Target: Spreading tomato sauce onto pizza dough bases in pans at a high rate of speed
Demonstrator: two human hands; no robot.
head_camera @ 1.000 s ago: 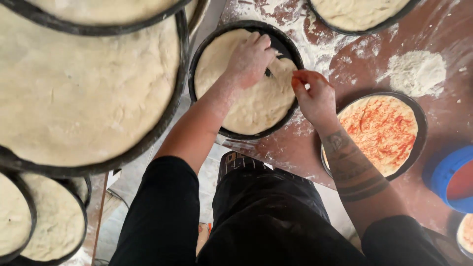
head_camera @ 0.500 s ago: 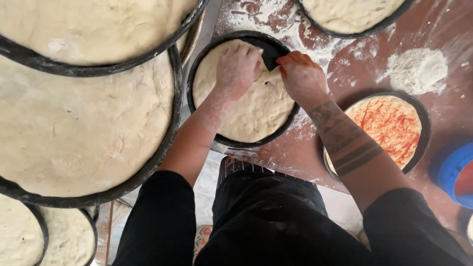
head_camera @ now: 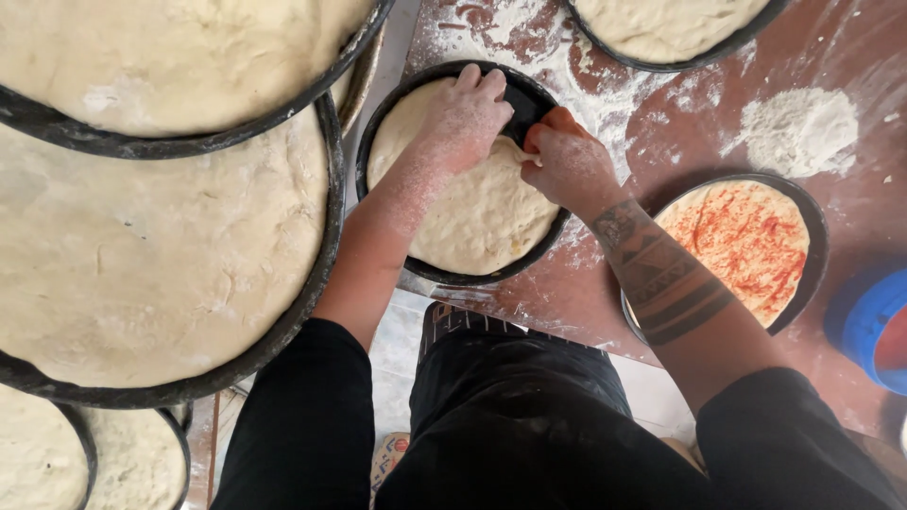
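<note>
Two floury hands press pale dough into a round black pan on a flour-dusted reddish table.

The left hand lies palm-down with fingers together, flat on the soft, matte dough, holding nothing. The right hand curls over the dough's upper right edge, fingertips pinching a thin flap of it where bare black metal shows. The dough is smooth, slightly dimpled and not quite round, filling most of the pan, which sits at the table's near edge. Just right, a smaller pan holds a disc smeared with streaky red sauce. A loose heap of white flour lies above it, apart. On the left, bigger dark-rimmed pans of puffy, wrinkled dough overlap in a stack. A blue tub shows at the right edge.
</note>
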